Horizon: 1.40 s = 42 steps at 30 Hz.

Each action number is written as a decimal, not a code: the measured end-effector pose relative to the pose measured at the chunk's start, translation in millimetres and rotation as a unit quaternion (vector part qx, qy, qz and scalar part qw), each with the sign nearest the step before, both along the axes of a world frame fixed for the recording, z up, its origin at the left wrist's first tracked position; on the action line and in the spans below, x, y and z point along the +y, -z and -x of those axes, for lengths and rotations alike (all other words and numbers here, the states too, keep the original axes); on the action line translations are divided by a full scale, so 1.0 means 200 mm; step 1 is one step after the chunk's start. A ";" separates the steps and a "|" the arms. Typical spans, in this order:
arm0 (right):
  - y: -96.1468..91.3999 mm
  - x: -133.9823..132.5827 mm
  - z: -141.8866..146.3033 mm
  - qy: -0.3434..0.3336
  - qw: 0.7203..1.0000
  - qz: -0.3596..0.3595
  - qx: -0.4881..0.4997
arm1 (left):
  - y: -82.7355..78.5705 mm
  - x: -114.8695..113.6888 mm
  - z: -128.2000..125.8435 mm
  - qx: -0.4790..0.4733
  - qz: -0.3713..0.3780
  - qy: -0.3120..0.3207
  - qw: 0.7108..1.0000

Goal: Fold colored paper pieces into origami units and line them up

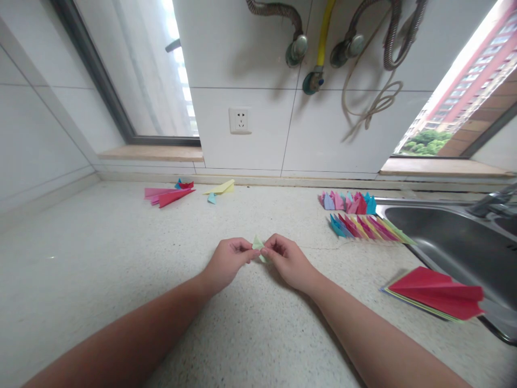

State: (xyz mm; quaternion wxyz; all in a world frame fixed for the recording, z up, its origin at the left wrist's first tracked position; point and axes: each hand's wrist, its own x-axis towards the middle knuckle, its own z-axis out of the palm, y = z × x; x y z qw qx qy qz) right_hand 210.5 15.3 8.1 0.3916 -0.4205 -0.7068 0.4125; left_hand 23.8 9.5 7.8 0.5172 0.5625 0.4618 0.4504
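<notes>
a small green folded paper (257, 243) being held left of the sink (440, 237), being pinched by the left hand (226, 263) and the right hand (290, 263), bright folded papers (365, 227) being lined up beside the sink, a big red one (438, 293) being rested by its edge

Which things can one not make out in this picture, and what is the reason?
All in the head view:
- Pale green paper: full shape, hidden partly by the fingers of the left hand and right hand.
- Layers under the red paper plane: mostly covered by it.
- Sink: far right part, cut off by the right edge.
- Yellow pipe: upper end, cut off by the top edge.
</notes>
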 end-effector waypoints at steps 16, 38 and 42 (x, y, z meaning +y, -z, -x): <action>0.03 -0.01 0.05 0.000 0.964 0.173 0.204 | 0.02 0.00 -0.01 -0.128 0.053 0.110 0.984; 0.06 -0.03 0.09 0.006 0.979 0.132 0.153 | 0.03 -0.04 -0.06 -0.163 0.085 0.122 0.975; 0.06 -0.03 0.09 0.042 0.976 0.134 0.169 | 0.02 -0.05 -0.06 -0.161 0.081 0.120 0.976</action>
